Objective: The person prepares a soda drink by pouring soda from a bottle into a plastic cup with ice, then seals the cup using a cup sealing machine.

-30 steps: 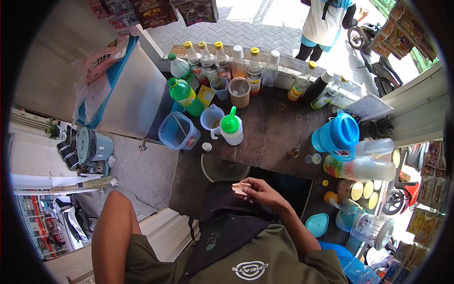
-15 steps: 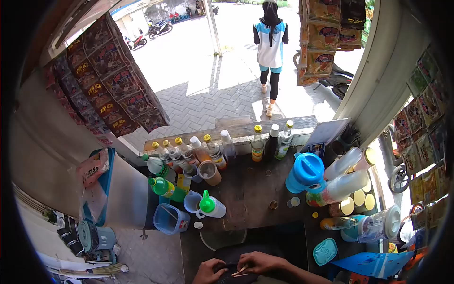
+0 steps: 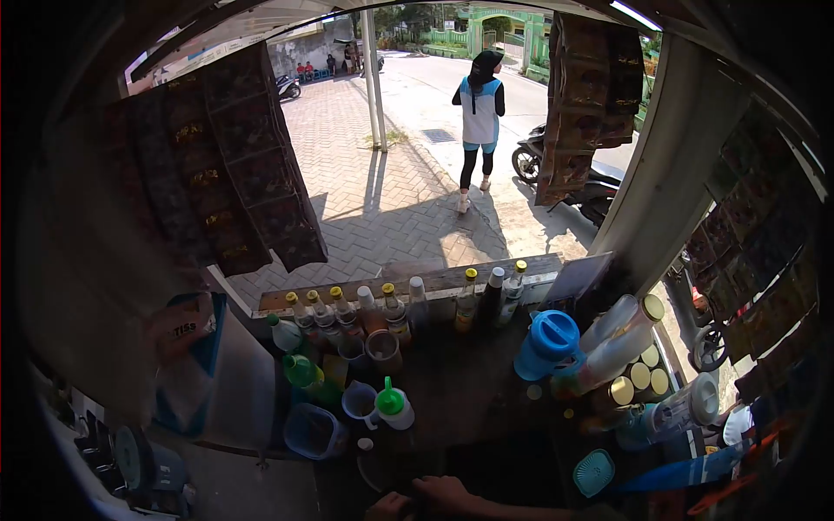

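At the bottom edge, my left hand (image 3: 391, 505) shows only in part, its fingers curled over something dark. Close beside it on the right, my right hand (image 3: 445, 495) is bent with its fingers closed. Deep shade hides what either hand holds. Just beyond them lies the dark counter (image 3: 460, 391), with a small white cap (image 3: 365, 444) on it. A white squeeze bottle with a green lid (image 3: 394, 405) stands ahead and to the left, next to a clear square tub (image 3: 313, 431).
Several syrup bottles (image 3: 393, 317) line the counter's far edge. A blue pitcher (image 3: 546, 346) stands right of centre, near stacked plastic cups (image 3: 599, 347). A teal lid (image 3: 594, 472) lies front right. Sachet strips (image 3: 217, 174) hang on both sides. Outside, a person (image 3: 479, 113) walks away.
The view has tilted up and darkened. Thin light sticks seen at my right hand earlier no longer show. Both hands sit lower in view. The person outside has walked farther off.
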`<state>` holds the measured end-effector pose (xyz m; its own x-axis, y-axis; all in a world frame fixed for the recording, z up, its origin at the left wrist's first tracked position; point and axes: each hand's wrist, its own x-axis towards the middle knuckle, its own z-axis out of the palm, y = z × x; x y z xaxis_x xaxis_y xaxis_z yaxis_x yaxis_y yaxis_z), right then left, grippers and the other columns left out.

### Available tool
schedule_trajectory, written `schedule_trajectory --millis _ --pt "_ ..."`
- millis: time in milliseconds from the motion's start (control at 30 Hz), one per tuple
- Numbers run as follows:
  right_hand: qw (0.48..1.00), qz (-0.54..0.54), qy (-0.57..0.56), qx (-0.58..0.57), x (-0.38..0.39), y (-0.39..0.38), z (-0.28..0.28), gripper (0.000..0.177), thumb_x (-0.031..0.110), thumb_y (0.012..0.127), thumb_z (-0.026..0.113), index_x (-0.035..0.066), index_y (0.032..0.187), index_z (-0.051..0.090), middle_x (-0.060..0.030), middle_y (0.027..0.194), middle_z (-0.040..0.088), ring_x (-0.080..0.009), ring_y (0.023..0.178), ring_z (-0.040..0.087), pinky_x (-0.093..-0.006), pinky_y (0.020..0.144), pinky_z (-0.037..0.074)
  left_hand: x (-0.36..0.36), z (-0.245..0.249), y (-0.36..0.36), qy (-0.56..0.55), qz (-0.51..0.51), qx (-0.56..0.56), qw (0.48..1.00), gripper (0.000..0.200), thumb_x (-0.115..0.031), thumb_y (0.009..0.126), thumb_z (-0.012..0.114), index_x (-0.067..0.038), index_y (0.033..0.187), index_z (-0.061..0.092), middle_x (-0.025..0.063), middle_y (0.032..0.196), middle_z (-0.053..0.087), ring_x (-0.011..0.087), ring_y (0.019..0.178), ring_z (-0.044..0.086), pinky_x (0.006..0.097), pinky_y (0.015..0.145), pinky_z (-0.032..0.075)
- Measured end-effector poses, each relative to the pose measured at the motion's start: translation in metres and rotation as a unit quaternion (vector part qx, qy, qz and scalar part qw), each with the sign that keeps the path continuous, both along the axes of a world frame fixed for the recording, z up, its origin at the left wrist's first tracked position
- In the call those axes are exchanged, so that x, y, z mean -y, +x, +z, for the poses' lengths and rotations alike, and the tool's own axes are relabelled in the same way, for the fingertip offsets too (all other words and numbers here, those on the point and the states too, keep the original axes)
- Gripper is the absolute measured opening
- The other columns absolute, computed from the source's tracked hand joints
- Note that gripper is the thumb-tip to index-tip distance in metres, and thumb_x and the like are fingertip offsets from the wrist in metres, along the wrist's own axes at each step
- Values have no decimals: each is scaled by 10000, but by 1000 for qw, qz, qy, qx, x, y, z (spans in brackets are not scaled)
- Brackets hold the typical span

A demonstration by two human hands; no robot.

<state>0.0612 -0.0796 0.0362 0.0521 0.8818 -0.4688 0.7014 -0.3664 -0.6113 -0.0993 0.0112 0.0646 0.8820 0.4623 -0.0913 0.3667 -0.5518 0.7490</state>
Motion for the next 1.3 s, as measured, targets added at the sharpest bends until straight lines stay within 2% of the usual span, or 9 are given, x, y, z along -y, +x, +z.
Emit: schedule_trajectory --millis 200,367,467,600,733,933,1067,1133,1300 --pt "994 -79 29 -74 16 -33 9 483 238 771 658 35 1184 509 -167 1078 612 -333 1024 613 -442 819 513 -14 -36 -21 -50 -119 -63 990 437 -117 701 611 -7 1122 574 243 1090 588 433 1043 538 450 892 442" --pt "890 -183 104 -405 60 -24 15 550 262 829 662 22 1290 481 -149 1200 590 -231 1103 573 -365 934 458 -10 -36 -11 -157 -140 -65 975 382 -91 694 611 -9 1067 613 249 991 617 419 951 585 462 802 474" --pt "837 -299 130 -439 84 -29 -17 508 287 856 666 7 1247 504 -127 1124 621 -199 1035 593 -344 918 466 2 -21 10 -41 -124 -200 971 331 -77 700 608 -7 1022 633 248 947 625 404 909 605 444 770 489" --pt "838 -345 164 -390 114 -20 -49 487 248 865 669 18 1267 518 -123 1171 603 -209 1112 561 -350 972 433 3 -40 21 -41 -176 -99 979 292 -79 719 618 6 998 640 239 950 631 402 890 615 426 763 494" --pt "817 -368 162 -413 145 5 -33 456 230 882 657 30 1268 521 -114 1170 600 -202 1113 560 -348 977 433 2 -38 35 -166 -354 -52 919 264 -107 804 613 21 1033 646 208 957 658 336 876 640 400 754 496" --pt "817 -352 261 -376 201 28 -33 535 298 879 659 47 1315 476 -106 1173 589 -191 1117 550 -347 964 434 40 30 96 -106 -536 -365 754 306 -232 910 545 10 1069 643 220 1016 645 345 935 621 386 850 482" --pt "810 -396 291 -319 247 25 -10 538 297 870 653 43 1310 476 -106 1134 591 -192 1072 560 -327 930 445 64 47 157 9 -733 -157 661 348 -239 924 530 -25 1195 573 205 1203 568 364 1048 568 403 891 456" --pt "781 -449 301 -312 268 14 -3 531 290 865 655 40 1300 480 -108 1127 592 -188 1059 562 -326 914 450 108 98 181 92 -609 -69 785 369 -180 904 566 -40 1244 541 182 1272 534 350 1053 568 392 887 461" --pt "751 -518 306 -272 327 -39 47 486 260 858 660 33 1257 502 -91 1051 607 -170 975 572 -319 855 466 193 166 220 26 -696 -18 717 388 -113 872 601 -43 1250 543 172 1247 550 334 1015 585 376 854 476"
